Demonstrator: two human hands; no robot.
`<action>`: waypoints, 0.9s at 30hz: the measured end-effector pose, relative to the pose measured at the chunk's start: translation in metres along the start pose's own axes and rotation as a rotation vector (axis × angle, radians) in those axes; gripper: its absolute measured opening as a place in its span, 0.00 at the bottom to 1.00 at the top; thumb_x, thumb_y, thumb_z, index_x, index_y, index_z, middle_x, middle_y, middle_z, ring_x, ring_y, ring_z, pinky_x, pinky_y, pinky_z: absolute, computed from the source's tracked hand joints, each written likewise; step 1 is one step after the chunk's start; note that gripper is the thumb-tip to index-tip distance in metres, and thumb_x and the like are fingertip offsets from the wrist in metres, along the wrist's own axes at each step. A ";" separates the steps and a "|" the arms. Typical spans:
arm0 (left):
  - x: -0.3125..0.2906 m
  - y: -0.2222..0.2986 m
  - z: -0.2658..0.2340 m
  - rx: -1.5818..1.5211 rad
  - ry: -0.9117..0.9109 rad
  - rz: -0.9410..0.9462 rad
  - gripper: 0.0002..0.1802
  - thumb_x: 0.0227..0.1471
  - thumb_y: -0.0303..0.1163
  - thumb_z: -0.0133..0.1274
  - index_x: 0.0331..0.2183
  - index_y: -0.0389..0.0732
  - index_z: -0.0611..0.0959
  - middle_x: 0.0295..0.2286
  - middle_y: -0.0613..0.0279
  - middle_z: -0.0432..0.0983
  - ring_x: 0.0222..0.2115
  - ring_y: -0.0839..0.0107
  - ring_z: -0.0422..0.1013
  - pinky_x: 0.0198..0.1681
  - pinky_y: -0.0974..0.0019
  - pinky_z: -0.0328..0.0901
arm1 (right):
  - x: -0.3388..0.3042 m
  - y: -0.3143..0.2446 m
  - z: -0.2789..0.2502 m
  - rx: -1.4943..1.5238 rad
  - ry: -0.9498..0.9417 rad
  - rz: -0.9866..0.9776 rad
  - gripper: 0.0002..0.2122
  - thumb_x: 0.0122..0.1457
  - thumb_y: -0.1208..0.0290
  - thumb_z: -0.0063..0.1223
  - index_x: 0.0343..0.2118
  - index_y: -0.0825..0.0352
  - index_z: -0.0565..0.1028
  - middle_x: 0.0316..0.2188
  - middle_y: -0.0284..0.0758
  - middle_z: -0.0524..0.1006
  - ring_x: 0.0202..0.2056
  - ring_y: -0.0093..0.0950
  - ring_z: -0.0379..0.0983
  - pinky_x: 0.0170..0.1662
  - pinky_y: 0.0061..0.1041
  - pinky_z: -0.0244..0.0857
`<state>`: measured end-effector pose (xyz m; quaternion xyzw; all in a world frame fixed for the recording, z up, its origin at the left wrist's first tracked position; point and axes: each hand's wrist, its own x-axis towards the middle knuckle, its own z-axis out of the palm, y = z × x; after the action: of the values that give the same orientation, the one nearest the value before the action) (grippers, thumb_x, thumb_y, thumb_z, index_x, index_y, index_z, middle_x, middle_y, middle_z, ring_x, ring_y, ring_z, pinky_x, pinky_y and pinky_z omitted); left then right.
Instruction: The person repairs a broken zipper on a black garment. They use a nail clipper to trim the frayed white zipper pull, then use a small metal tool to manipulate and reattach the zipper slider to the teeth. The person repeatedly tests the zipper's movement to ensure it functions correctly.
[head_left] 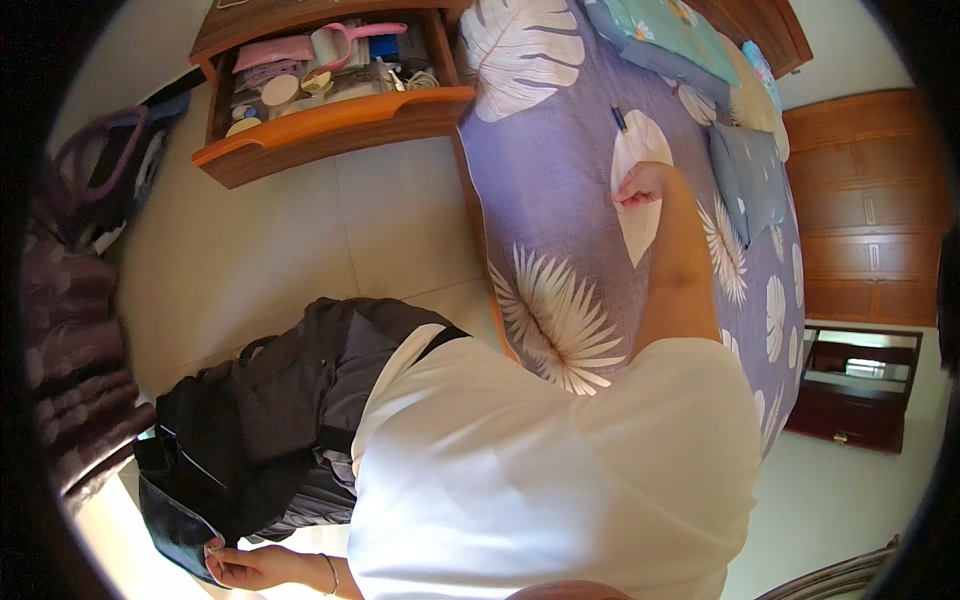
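At the lower left, my left hand [235, 567] is closed with its fingers pinching the edge of a dark fabric piece [178, 522]. This piece looks like an open bag or pouch, but its exact kind is unclear against my dark quilted clothing [290, 395]. My right hand [642, 186] is over the bed [560, 190], fingers curled together above a pale leaf print on the purple cover. Whatever is in those fingers, if anything, cannot be made out. Just beyond that hand lies a small dark pen-like stick [619, 117].
An open wooden drawer [335, 125] at the far left holds a pink-handled brush [350, 40], round containers and cables. Pillows [745, 180] lie along the bed's far right side. A purple patterned cloth [85, 350] hangs at the left. Wooden cupboards [865, 205] stand on the right.
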<state>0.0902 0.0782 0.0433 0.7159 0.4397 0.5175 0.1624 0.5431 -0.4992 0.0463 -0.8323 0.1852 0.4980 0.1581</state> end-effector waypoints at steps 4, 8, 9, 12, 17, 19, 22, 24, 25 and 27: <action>-0.004 -0.010 0.001 -0.081 0.056 -0.008 0.07 0.53 0.25 0.39 0.33 0.31 0.69 0.29 0.52 0.71 0.31 0.69 0.70 0.38 0.71 0.64 | -0.057 -0.099 -0.027 -0.107 0.254 -0.605 0.06 0.45 0.71 0.56 0.24 0.66 0.73 0.20 0.30 0.74 0.22 0.16 0.68 0.25 0.15 0.59; -0.004 -0.008 0.000 -0.094 0.182 -0.086 0.08 0.53 0.27 0.40 0.34 0.31 0.68 0.30 0.52 0.70 0.32 0.68 0.68 0.40 0.70 0.62 | -0.156 -0.296 0.070 -0.079 0.068 -1.315 0.05 0.49 0.74 0.52 0.29 0.68 0.75 0.22 0.32 0.75 0.26 0.18 0.71 0.27 0.14 0.61; -0.005 -0.009 -0.001 -0.115 0.188 -0.064 0.07 0.53 0.26 0.40 0.33 0.32 0.68 0.30 0.53 0.69 0.31 0.69 0.67 0.39 0.71 0.61 | -0.175 -0.330 0.107 -0.113 0.014 -1.410 0.06 0.48 0.76 0.51 0.29 0.69 0.75 0.22 0.31 0.75 0.26 0.18 0.70 0.28 0.14 0.61; -0.006 -0.014 -0.004 -0.229 0.213 -0.111 0.06 0.52 0.25 0.40 0.33 0.34 0.67 0.29 0.56 0.69 0.28 0.73 0.64 0.35 0.73 0.60 | -0.220 -0.412 0.213 -0.410 -0.208 -1.817 0.08 0.47 0.79 0.51 0.33 0.69 0.75 0.21 0.28 0.71 0.25 0.17 0.65 0.30 0.14 0.59; 0.001 -0.013 -0.015 -0.371 0.384 -0.182 0.04 0.51 0.23 0.41 0.32 0.35 0.69 0.28 0.58 0.69 0.26 0.77 0.61 0.33 0.75 0.58 | -0.269 -0.456 0.382 -0.603 -0.648 -2.096 0.11 0.44 0.82 0.53 0.34 0.69 0.75 0.19 0.29 0.69 0.22 0.20 0.64 0.25 0.15 0.58; -0.003 -0.013 -0.017 -0.424 0.384 -0.127 0.03 0.50 0.22 0.40 0.31 0.36 0.66 0.25 0.59 0.67 0.24 0.76 0.60 0.30 0.76 0.57 | -0.273 -0.447 0.438 -0.414 -1.022 -2.103 0.08 0.44 0.83 0.54 0.30 0.70 0.74 0.21 0.31 0.71 0.23 0.21 0.67 0.28 0.16 0.60; -0.010 -0.018 -0.020 -0.474 0.291 0.018 0.05 0.49 0.19 0.38 0.31 0.37 0.64 0.24 0.59 0.66 0.23 0.74 0.61 0.30 0.75 0.57 | -0.281 -0.415 0.500 -0.098 -1.399 -1.846 0.05 0.45 0.80 0.54 0.26 0.67 0.70 0.21 0.35 0.72 0.25 0.26 0.68 0.28 0.19 0.62; -0.015 -0.022 -0.025 -0.366 0.251 0.060 0.06 0.47 0.19 0.39 0.31 0.37 0.64 0.23 0.60 0.67 0.23 0.73 0.62 0.33 0.72 0.54 | -0.277 -0.396 0.529 -0.013 -1.544 -1.705 0.06 0.47 0.76 0.54 0.24 0.65 0.67 0.24 0.40 0.73 0.27 0.32 0.69 0.30 0.24 0.63; -0.019 -0.020 -0.026 -0.405 0.285 0.024 0.06 0.47 0.20 0.39 0.31 0.38 0.64 0.23 0.62 0.67 0.23 0.73 0.62 0.34 0.71 0.52 | -0.272 -0.392 0.539 -0.038 -1.577 -1.758 0.06 0.46 0.74 0.55 0.24 0.64 0.68 0.26 0.40 0.73 0.28 0.32 0.68 0.30 0.25 0.63; -0.012 -0.029 -0.033 -0.443 0.287 0.020 0.07 0.46 0.20 0.40 0.32 0.38 0.64 0.23 0.62 0.67 0.23 0.72 0.62 0.33 0.71 0.54 | -0.273 -0.392 0.557 -0.074 -1.638 -1.730 0.07 0.46 0.74 0.56 0.25 0.63 0.68 0.26 0.39 0.72 0.29 0.32 0.67 0.31 0.26 0.63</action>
<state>0.0468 0.0780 0.0295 0.5866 0.3270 0.6989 0.2459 0.1780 0.1372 0.0664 -0.1195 -0.6079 0.6143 0.4886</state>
